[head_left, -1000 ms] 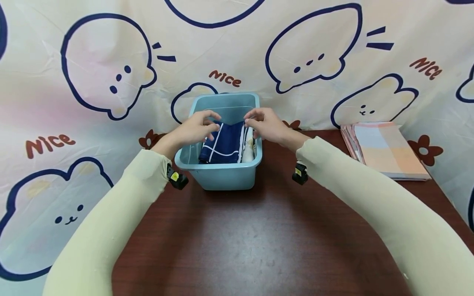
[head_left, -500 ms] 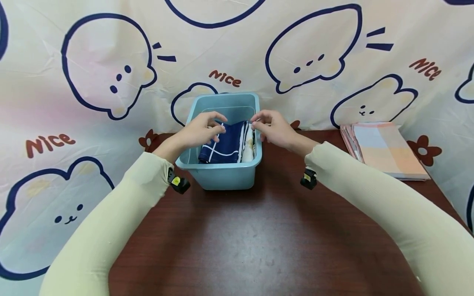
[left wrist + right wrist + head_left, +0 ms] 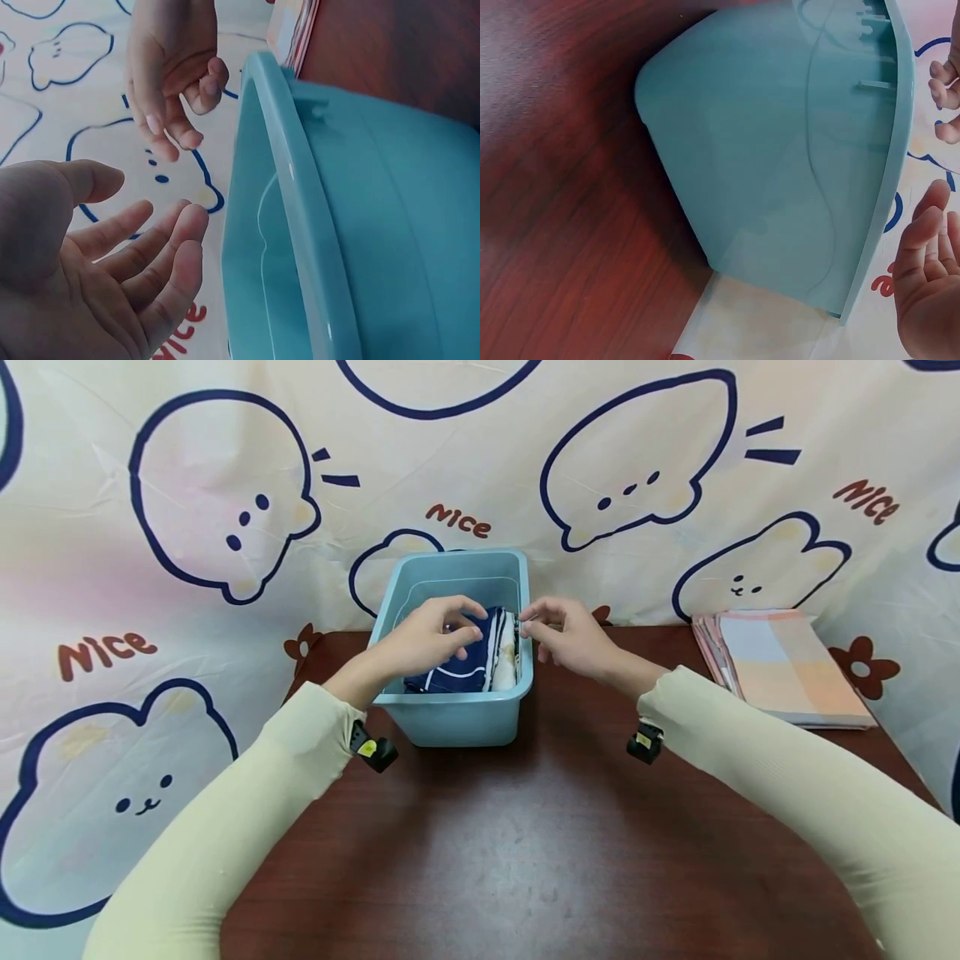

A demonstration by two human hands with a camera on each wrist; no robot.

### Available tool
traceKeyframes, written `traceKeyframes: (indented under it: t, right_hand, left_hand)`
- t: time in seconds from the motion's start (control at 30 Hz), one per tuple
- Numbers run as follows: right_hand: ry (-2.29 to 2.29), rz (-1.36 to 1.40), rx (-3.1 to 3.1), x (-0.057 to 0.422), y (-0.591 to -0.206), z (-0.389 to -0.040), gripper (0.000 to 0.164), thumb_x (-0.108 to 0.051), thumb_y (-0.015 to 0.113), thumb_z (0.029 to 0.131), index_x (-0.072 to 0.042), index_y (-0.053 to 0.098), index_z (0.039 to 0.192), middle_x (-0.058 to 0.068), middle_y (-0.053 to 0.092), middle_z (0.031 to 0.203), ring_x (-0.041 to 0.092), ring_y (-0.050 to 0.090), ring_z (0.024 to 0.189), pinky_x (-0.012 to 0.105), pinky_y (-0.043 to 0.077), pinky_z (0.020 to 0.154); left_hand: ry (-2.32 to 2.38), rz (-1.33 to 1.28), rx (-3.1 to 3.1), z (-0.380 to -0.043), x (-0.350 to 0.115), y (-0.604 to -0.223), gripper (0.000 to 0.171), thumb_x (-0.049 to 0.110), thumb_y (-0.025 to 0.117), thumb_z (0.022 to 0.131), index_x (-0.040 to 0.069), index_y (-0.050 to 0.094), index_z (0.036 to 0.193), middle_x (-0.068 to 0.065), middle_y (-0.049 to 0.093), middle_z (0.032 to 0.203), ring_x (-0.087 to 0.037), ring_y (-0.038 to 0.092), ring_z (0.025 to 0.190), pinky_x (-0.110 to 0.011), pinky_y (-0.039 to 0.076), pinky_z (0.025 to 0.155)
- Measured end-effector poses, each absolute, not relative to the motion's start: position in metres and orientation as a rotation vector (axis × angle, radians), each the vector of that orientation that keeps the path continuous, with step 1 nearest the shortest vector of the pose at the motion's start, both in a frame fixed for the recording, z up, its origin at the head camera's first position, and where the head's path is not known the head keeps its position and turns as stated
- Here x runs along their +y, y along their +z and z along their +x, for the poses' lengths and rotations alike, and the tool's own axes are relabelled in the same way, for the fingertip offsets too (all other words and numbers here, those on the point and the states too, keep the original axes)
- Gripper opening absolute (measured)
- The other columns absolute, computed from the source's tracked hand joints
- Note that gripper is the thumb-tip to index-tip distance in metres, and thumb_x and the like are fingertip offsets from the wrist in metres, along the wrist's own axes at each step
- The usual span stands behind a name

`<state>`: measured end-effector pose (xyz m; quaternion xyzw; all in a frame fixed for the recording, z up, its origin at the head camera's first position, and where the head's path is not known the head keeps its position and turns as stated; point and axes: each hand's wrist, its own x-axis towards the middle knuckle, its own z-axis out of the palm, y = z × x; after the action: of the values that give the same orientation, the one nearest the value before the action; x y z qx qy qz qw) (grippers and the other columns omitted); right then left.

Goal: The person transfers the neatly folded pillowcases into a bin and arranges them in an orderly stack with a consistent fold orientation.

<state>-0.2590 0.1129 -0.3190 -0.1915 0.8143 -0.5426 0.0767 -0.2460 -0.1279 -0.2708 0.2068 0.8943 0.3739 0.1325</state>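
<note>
A light blue plastic bin [image 3: 453,722] stands on the table against the printed backdrop. Inside it, a folded navy cloth [image 3: 457,681] with white lines lies beside a folded white patterned cloth [image 3: 506,667]. My left hand [image 3: 427,642] hovers over the bin's left part and covers some of the navy cloth. Close by the bin's right rim is my right hand [image 3: 576,639]. Both wrist views show bent, spread fingers with nothing between them: the left hand [image 3: 105,270] above the rim [image 3: 289,165], the right hand [image 3: 930,277] beside the bin wall [image 3: 742,165].
A folded plaid cloth [image 3: 787,664] in peach, white and pale blue lies at the table's back right. The dark red-brown table [image 3: 510,843] stretches in front of the bin. A cartoon-printed curtain [image 3: 465,460] hangs right behind the bin.
Both hands have shifted to the right, the left across the navy cloth, the right outward to the bin's right rim. The bin and cloths stay in place.
</note>
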Motion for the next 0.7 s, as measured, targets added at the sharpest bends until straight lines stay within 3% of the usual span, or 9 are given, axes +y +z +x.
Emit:
traceKeyframes:
  t: [0.3, 0.5, 0.7]
  right_hand:
    - [-1.515, -0.601, 2.569, 0.131, -0.333, -0.249, 0.022, -0.013, 0.054, 0.103, -0.001, 0.063, 0.119, 0.013, 0.065, 0.099, 0.024, 0.060, 0.070, 0.032, 0.053, 0.064]
    - [-1.481, -0.617, 2.601, 0.141, -0.338, -0.243, 0.019, -0.012, 0.056, 0.101, -0.004, 0.064, 0.116, 0.012, 0.064, 0.094, 0.037, 0.060, 0.072, 0.031, 0.051, 0.061]
    - [-1.457, -0.619, 2.613, 0.155, -0.341, -0.237, 0.019, -0.012, 0.056, 0.102, -0.004, 0.063, 0.118, 0.013, 0.066, 0.097, 0.037, 0.060, 0.072, 0.030, 0.050, 0.059]
  left_hand:
    - [1.121, 0.634, 2.556, -0.234, -0.115, -0.272, 0.034, 0.019, 0.055, 0.104, 0.011, 0.056, 0.137, -0.014, 0.070, 0.125, -0.024, 0.070, 0.090, -0.035, 0.057, 0.080]
    - [1.154, 0.646, 2.552, -0.226, -0.108, -0.272, 0.033, 0.019, 0.056, 0.103, 0.011, 0.057, 0.136, -0.013, 0.072, 0.120, -0.024, 0.072, 0.094, -0.041, 0.058, 0.087]
    - [1.196, 0.658, 2.522, -0.221, -0.101, -0.273, 0.032, 0.019, 0.056, 0.103, 0.010, 0.059, 0.133, -0.012, 0.074, 0.115, -0.023, 0.072, 0.094, -0.039, 0.057, 0.087]
